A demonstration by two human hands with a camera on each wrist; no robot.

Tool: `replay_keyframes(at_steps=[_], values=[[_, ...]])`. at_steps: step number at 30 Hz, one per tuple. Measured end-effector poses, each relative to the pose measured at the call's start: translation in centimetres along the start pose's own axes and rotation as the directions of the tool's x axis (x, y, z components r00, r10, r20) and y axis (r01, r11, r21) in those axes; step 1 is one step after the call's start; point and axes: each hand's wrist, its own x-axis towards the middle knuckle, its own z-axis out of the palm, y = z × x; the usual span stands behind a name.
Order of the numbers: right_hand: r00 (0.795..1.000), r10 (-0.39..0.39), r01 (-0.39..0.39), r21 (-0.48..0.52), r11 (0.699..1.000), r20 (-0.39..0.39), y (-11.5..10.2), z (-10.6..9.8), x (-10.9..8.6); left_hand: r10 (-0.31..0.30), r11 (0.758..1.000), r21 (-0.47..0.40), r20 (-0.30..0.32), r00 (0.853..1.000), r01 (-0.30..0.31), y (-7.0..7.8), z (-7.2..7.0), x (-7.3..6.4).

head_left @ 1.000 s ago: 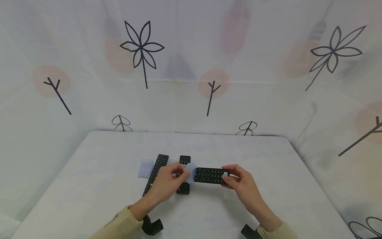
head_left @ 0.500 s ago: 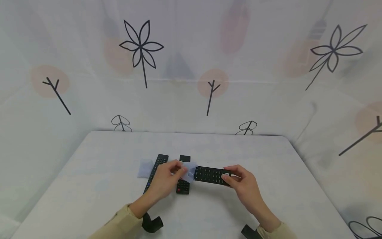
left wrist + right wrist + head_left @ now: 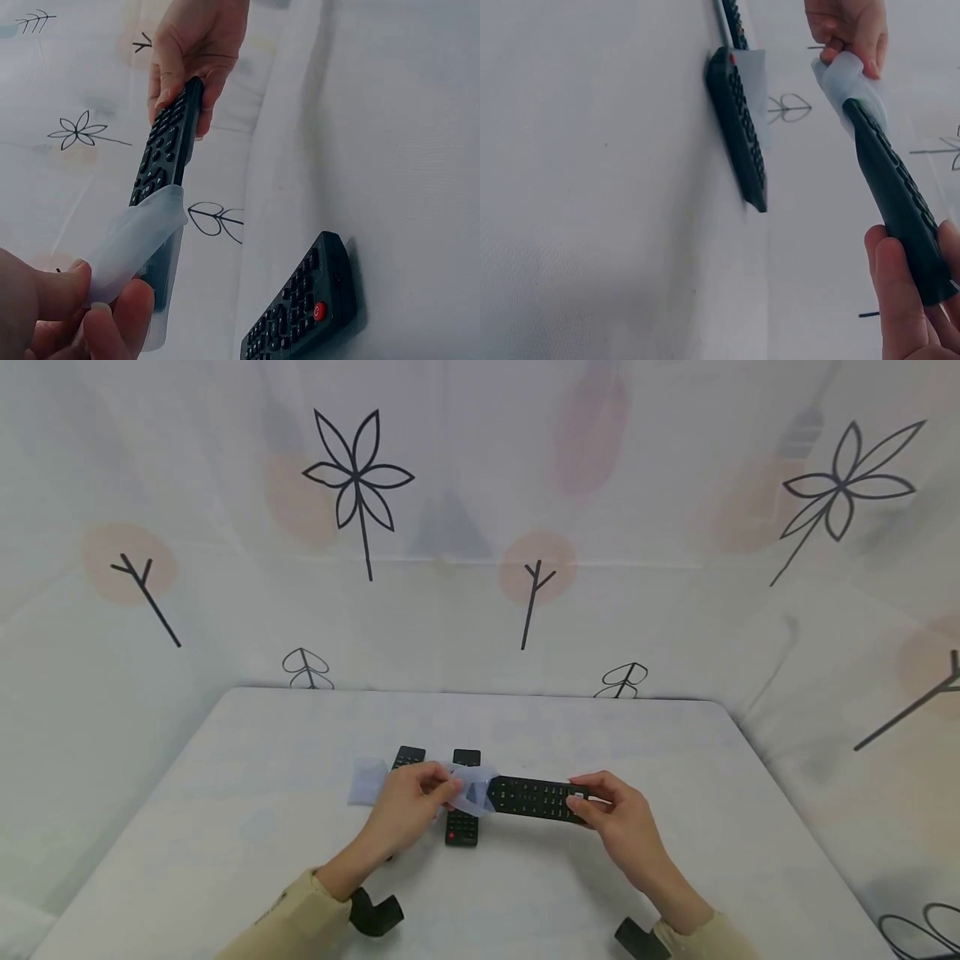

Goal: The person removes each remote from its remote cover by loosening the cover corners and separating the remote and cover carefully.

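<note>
In the head view, a black remote control (image 3: 534, 799) is held above the table, its right end gripped between the thumb and fingers of my right hand (image 3: 628, 833). Thin, translucent bluish plastic film (image 3: 474, 791) covers its left end. My left hand (image 3: 403, 806) pinches a bunched edge of that film between thumb and fingers. From the left wrist, the film (image 3: 139, 240) looks folded back over the buttons, and the remote's near tip shows through it. The right wrist view shows the film (image 3: 846, 82) wrapped about the far end of the remote (image 3: 892, 191).
A second remote (image 3: 461, 829) lies on the white table (image 3: 600, 743) beneath the film. Left of it lies another remote (image 3: 409, 755), partly hidden by my left hand. A flat bluish film piece (image 3: 367, 781) rests beside that one. Patterned cloth walls (image 3: 442, 627) surround the table.
The held remote and my right hand have shifted slightly right. My left hand has moved a little left, and the film between them is stretched out longer.
</note>
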Motion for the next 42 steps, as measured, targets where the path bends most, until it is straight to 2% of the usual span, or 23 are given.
replay_keyframes(at_steps=[6,18,31,42], values=[[1.0,0.008,-0.008,-0.001,1.0,0.011,0.1,-0.4,0.2,-0.021,0.999,-0.035,0.007,1.0,0.021,-0.1,-0.3,-0.3],[1.0,0.03,-0.03,-0.001,1.0,0.009,0.6,-1.3,-0.2,-0.017,1.0,0.002,0.024,1.0,0.017,-0.6,-0.6,-0.4],[0.999,0.039,-0.039,0.025,0.999,0.008,1.0,-1.9,-0.7,-0.041,0.999,0.009,0.001,0.999,0.041,-0.8,-0.9,-0.7],[1.0,0.03,-0.03,0.044,0.999,0.001,0.8,-2.1,-0.8,-0.021,1.0,-0.004,-0.008,1.0,0.021,-0.7,-0.8,-0.9]])
